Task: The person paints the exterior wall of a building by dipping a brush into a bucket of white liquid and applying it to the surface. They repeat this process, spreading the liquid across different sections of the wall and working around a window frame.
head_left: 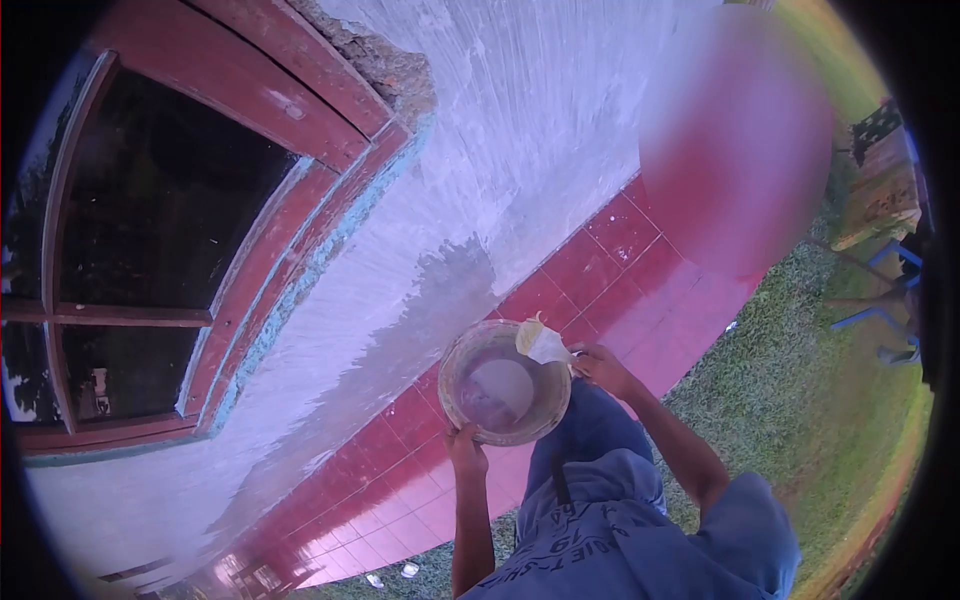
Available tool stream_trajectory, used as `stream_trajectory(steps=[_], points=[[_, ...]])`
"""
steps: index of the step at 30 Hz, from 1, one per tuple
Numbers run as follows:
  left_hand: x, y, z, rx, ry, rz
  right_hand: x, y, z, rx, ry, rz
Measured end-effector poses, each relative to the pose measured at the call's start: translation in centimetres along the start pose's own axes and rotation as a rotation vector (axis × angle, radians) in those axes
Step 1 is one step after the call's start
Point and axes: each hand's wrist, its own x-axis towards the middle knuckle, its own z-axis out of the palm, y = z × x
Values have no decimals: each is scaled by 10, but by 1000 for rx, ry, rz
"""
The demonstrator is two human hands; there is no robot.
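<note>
A round, stained bucket (pixel 450 385) is in front of my body, with pale greyish liquid (pixel 500 390) inside. My left hand (pixel 466 450) grips its lower left rim. At the bucket's right side, my right hand (pixel 598 366) is closed on the handle of a brush (pixel 542 342), whose whitish, paint-covered head lies over the upper right rim. Beside the bucket, the pale wall (pixel 380 270) has a darker, wet-looking patch (pixel 440 290) low down.
A red-framed window (pixel 270 240) with dark panes fills the left. Red floor tiles (pixel 585 270) run along the wall's foot. Grass (pixel 740 380) lies beyond the tiles, with a blue-framed object (pixel 870 316) at the far right. A reddish blur covers the upper right.
</note>
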Motion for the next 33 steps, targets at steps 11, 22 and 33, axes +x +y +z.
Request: stream_trajectory(steps=[11, 22, 33], points=[[60, -44, -10, 80, 80, -127, 312, 148, -125, -346, 405, -18], [102, -115, -84, 220, 364, -210, 330, 91, -49, 61, 373, -233], [112, -138, -93, 147, 435, -177, 465, 196, -98, -311, 592, -116]])
